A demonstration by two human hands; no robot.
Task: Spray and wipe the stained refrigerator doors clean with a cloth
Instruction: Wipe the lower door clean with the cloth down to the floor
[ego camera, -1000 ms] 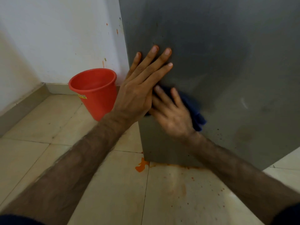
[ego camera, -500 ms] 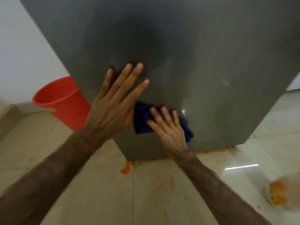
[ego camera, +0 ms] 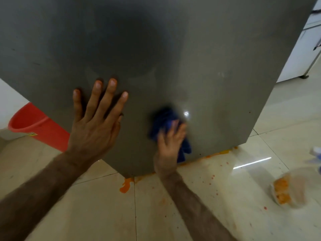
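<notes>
The grey refrigerator door point(ego camera: 208, 49) fills the upper view, its lower part close in front of me. My left hand point(ego camera: 94, 122) lies flat on the door with fingers spread and holds nothing. My right hand point(ego camera: 169, 145), blurred by motion, presses a dark blue cloth point(ego camera: 163, 119) against the door near its bottom edge. A spray bottle point(ego camera: 315, 158) shows partly at the right edge, standing on the floor, blurred.
A red bucket point(ego camera: 34, 127) stands on the floor at the left, behind the fridge corner. Orange spill point(ego camera: 126, 185) and splatter mark the beige tiles under the door. A clear container with orange food point(ego camera: 286, 190) lies at the right. White cabinet point(ego camera: 298, 54) at far right.
My right hand has slid the blue cloth rightward across the lower door. The view has swung right, so the bucket sits further left and the container and spray bottle appear.
</notes>
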